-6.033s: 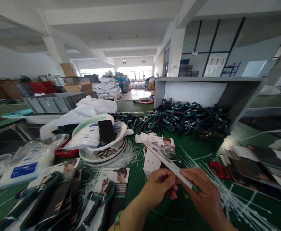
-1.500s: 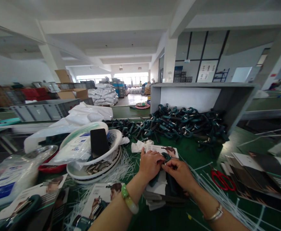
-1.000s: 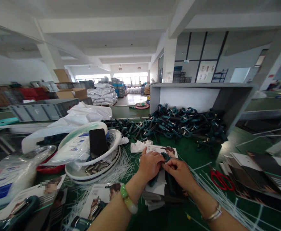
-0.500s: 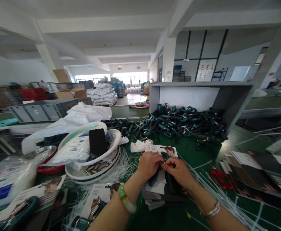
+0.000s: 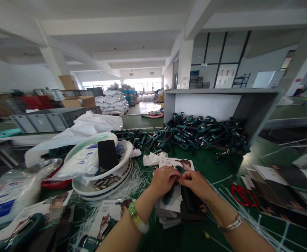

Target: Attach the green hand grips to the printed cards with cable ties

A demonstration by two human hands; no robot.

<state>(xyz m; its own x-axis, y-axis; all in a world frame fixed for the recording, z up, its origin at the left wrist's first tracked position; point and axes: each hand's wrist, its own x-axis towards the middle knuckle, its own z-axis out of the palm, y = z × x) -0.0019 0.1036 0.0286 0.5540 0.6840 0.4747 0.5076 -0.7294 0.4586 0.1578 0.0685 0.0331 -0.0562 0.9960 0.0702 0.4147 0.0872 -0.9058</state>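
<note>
A dark green hand grip strengthener [image 5: 186,196] lies on a printed backing card [image 5: 175,203] on top of a small stack of cards. My left hand [image 5: 165,180] is closed on the strengthener's upper part, fingers curled over it. From the other side my right hand [image 5: 195,183] pinches at the same spot, its fingertips touching those of the left. Whatever small piece may be between the right fingertips is hidden. One more printed card [image 5: 166,161] shows just beyond the hands.
A grey crate [image 5: 264,112] on its side spills many strengtheners [image 5: 195,133]. White bowls [image 5: 76,189] of metal parts with a phone [image 5: 107,156] stand left. White plastic ties [image 5: 136,178] lie scattered. Red scissors [image 5: 244,196] and stacked cards [image 5: 274,189] are right; carded strengtheners [image 5: 34,224] lie front left.
Both hands stay at the top of the strengthener. My right hand has turned slightly, its fingers pressing closer to the left hand. The rest looks the same.
</note>
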